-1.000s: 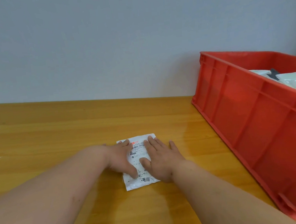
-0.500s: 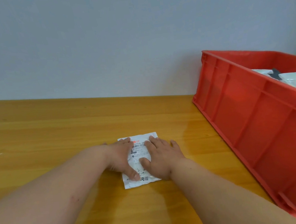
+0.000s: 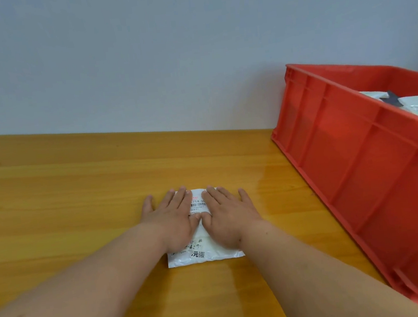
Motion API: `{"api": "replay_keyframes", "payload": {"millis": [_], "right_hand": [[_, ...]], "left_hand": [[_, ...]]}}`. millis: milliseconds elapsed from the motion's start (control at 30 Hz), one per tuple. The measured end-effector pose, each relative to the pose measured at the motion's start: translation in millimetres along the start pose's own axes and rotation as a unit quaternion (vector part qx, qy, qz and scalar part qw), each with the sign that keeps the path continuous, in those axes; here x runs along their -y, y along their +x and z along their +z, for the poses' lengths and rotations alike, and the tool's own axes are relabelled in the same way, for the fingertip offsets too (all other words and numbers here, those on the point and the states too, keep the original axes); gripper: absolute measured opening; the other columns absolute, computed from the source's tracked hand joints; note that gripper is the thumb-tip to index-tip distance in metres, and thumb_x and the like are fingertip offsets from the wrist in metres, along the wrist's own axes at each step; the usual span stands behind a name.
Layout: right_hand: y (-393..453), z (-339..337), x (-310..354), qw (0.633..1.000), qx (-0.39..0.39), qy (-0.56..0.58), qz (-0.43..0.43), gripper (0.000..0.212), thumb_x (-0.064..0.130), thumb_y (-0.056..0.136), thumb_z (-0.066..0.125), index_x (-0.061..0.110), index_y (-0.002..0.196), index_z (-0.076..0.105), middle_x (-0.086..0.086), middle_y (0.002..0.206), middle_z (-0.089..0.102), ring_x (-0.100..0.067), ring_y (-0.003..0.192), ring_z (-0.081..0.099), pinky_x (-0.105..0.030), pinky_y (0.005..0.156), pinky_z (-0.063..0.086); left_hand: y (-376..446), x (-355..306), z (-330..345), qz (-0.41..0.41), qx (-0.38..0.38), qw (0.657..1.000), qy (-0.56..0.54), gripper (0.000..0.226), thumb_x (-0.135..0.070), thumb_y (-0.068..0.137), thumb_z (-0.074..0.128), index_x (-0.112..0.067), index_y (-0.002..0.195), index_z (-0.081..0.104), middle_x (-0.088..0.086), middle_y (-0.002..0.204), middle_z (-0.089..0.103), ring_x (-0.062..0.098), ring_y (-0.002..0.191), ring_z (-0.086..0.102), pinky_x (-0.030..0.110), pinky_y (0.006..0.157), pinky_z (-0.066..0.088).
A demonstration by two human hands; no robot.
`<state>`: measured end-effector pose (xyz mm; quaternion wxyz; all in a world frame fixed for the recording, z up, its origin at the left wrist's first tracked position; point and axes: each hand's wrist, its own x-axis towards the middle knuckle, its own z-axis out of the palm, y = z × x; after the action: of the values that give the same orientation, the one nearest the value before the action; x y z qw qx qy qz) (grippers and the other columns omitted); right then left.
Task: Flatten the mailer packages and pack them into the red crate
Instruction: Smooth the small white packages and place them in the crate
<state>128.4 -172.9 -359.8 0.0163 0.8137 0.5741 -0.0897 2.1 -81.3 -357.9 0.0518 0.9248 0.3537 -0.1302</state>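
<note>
Pressed flat-palmed by left hand (image 3: 173,220) and right hand (image 3: 228,217), fingers straight, grasping nothing: white mailer (image 3: 204,255) pinned to wooden table (image 3: 78,198) for flattening; red crate (image 3: 358,168) near

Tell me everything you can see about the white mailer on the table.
The white mailer is a small, soft-looking plastic pouch lying flat on the wooden table, left of the red crate. Its printed label shows a barcode and a QR code. The left hand and right hand press on it with straight fingers.
</note>
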Motion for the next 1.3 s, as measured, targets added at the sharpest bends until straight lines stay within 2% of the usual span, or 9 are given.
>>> {"api": "replay_keyframes", "payload": {"millis": [167,300,500,600,733,933,1300], "right_hand": [[-1.8,2.2,1.5,1.000,-0.011,0.003,0.007,0.060,0.045,0.104,0.014,0.023,0.159,0.006,0.008,0.166,-0.004,-0.011,0.152,-0.005,-0.053,0.120,-0.009],[-3.2,-4.1,1.9,1.000,0.018,-0.006,0.003,0.060,0.045,0.105,0.014,0.023,0.159,0.003,0.008,0.166,-0.007,-0.012,0.152,-0.005,-0.054,0.120,-0.011],[-12.6,-19.8,-8.3,0.999,-0.006,0.029,0.017,0.056,0.039,0.106,0.023,0.022,0.158,0.016,0.006,0.167,0.004,-0.013,0.152,0.005,-0.048,0.122,-0.004],[-24.3,-14.1,-2.6,0.999,0.022,0.028,-0.006,0.059,0.046,0.105,0.020,0.023,0.158,0.012,0.006,0.167,-0.001,-0.013,0.153,0.001,-0.049,0.122,-0.001],[-37.4,-3.5,-1.6,0.999,0.045,-0.007,-0.015,0.063,0.052,0.104,0.011,0.024,0.159,0.000,0.008,0.166,-0.012,-0.011,0.152,-0.009,-0.051,0.121,-0.005],[-44.1,2.9,-2.2,0.999,0.035,-0.019,-0.012,0.063,0.052,0.103,0.007,0.025,0.158,-0.006,0.010,0.164,-0.017,-0.009,0.151,-0.015,-0.052,0.120,-0.013],[-43.8,8.4,0.2,1.000,0.026,-0.013,-0.002,0.063,0.050,0.103,0.011,0.025,0.158,-0.004,0.010,0.165,-0.015,-0.008,0.151,-0.015,-0.055,0.119,-0.013]], "left_hand": [[-3.1,-0.7,1.9,-0.001,-0.014,1.000,0.006,0.064,-0.053,0.100,0.003,-0.024,0.155,-0.014,-0.008,0.161,-0.021,0.012,0.149,-0.015,0.054,0.118,-0.008],[-3.0,3.4,-3.5,-0.002,0.001,1.000,0.003,0.063,-0.052,0.102,0.005,-0.024,0.155,-0.013,-0.009,0.161,-0.021,0.011,0.149,-0.014,0.055,0.118,-0.007],[-15.5,9.5,-19.5,-0.003,-0.048,0.999,-0.012,0.060,-0.046,0.105,0.015,-0.023,0.157,-0.001,-0.008,0.163,-0.012,0.009,0.150,-0.006,0.048,0.119,-0.005],[-24.2,-2.7,-19.5,0.022,-0.011,1.000,0.004,0.062,-0.049,0.104,0.012,-0.023,0.157,-0.005,-0.008,0.163,-0.013,0.009,0.150,-0.007,0.049,0.119,-0.009],[-31.6,-11.7,-4.8,0.023,0.020,0.999,0.014,0.064,-0.051,0.102,0.006,-0.021,0.156,-0.010,-0.007,0.162,-0.018,0.009,0.149,-0.013,0.052,0.119,-0.010],[-37.5,-14.3,11.8,0.020,-0.012,1.000,-0.012,0.063,-0.052,0.101,0.002,-0.023,0.155,-0.014,-0.009,0.161,-0.022,0.008,0.147,-0.020,0.053,0.117,-0.014],[-36.8,-14.4,14.6,0.018,-0.015,1.000,0.008,0.061,-0.047,0.102,0.004,-0.022,0.155,-0.015,-0.008,0.161,-0.022,0.009,0.148,-0.019,0.054,0.118,-0.010]]}}
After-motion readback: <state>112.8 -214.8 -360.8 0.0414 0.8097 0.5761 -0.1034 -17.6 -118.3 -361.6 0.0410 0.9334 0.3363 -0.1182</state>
